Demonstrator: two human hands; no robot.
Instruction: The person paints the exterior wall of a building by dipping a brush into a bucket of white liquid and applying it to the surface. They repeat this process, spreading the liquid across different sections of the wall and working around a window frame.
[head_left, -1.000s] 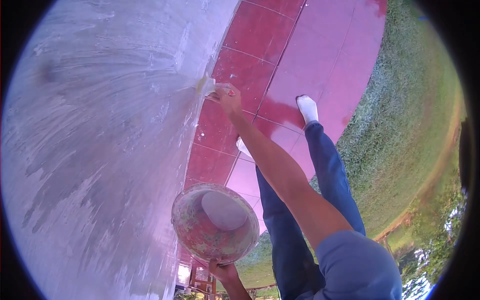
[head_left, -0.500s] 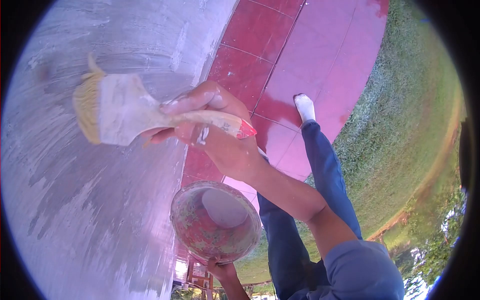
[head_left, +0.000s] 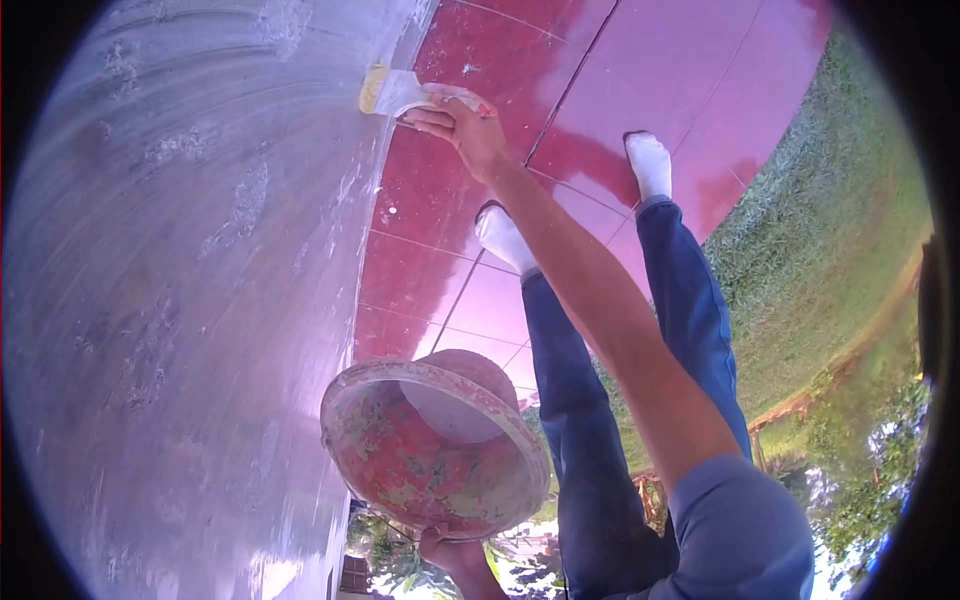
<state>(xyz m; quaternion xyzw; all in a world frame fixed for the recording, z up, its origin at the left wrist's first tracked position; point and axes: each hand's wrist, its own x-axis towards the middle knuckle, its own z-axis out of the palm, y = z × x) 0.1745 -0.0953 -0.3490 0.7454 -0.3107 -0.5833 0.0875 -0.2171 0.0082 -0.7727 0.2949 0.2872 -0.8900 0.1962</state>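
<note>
My right hand (head_left: 462,125) is closed round the handle of a wide paintbrush (head_left: 398,93). Its yellowish bristles lie against the grey wall (head_left: 220,260), at the wall's bottom edge by the red floor. At the bottom of the view, my left hand (head_left: 452,550) grips the rim of a stained bucket (head_left: 400,455), red and greenish inside. The bucket hangs tilted, and whitish liquid (head_left: 450,412) shows within it. Part of the left hand's fingers is hidden by the rim.
Red tiles (head_left: 435,190) with wet, shiny patches run along the wall. My feet in white socks (head_left: 650,165) stand on them. Grass (head_left: 800,240) borders the tiles on the right. Pale rough patches (head_left: 240,205) mark the wall.
My right hand has carried the brush away from the camera, down to the foot of the wall. The bucket has tipped and shifted slightly; my other foot has come into view.
</note>
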